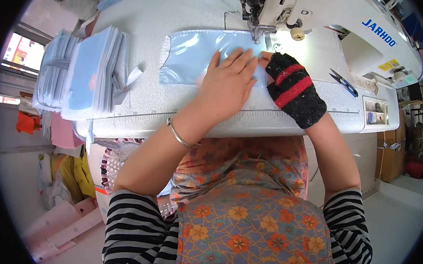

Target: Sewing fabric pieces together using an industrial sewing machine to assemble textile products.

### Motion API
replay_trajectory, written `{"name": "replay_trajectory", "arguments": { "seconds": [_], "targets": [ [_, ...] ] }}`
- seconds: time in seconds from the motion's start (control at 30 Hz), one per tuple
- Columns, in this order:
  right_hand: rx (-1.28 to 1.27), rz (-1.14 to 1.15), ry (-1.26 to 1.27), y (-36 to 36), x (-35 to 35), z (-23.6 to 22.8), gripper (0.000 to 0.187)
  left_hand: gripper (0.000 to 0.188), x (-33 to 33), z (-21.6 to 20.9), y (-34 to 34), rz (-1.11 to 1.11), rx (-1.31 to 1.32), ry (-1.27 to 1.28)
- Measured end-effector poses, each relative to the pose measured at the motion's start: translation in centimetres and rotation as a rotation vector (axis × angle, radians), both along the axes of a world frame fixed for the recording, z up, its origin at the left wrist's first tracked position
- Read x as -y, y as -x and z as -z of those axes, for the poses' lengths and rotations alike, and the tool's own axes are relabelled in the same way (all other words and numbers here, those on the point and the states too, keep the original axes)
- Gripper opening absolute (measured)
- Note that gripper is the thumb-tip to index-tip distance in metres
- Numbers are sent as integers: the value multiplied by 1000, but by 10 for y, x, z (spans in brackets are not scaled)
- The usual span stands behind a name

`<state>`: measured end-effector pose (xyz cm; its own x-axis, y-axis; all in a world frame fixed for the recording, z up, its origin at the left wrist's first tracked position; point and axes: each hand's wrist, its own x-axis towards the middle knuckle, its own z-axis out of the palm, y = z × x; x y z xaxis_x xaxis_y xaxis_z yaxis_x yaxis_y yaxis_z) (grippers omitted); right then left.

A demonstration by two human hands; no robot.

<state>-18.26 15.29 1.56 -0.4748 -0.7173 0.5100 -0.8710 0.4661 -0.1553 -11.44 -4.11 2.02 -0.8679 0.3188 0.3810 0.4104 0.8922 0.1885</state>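
Note:
A glossy light-blue rectangular piece [187, 53] with a white edge lies flat on the sewing machine bed, its far right corner beside the presser foot [258, 34]. My left hand [230, 80] rests flat on its right half, fingers stretched out. At the right edge of the piece is my right hand [293, 86], in a black fingerless glove with red stripes. Its fingers are curled in, the bare tips closed at that edge; the exact grip is partly hidden by the glove. The white sewing machine [306, 10] stands just beyond both hands, its lamp lit.
Bundled stacks of blue and white pieces [84, 74] sit at the table's left. Blue-handled thread snips [345, 83] lie right of my gloved hand, by a small parts tray [376, 111]. A ruler strip [172, 115] follows the front edge. A cardboard box [392, 152] stands at lower right.

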Motion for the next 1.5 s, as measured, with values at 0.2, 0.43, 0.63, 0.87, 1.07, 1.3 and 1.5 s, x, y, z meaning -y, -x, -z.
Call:
{"name": "replay_trajectory", "arguments": {
  "seconds": [0.2,0.43,0.63,0.87,1.07,1.3,1.5],
  "targets": [
    [22,-6,6,-1,-3,0,39,34,3,3,11,23,-105,-41],
    [-28,1,-10,7,5,0,39,28,15,5,44,62,-210,-89],
    [28,43,6,10,8,2,35,25,26,10,76,53,-187,-96],
    [81,72,66,12,6,0,26,25,42,8,79,-26,-253,-86],
    [72,92,40,11,6,-1,26,26,71,-4,66,-234,-182,55],
    [51,67,80,17,6,8,21,18,66,-17,42,-282,-36,164],
    [58,67,113,20,1,11,20,20,60,-32,-47,-152,42,-42]
  ]
}}
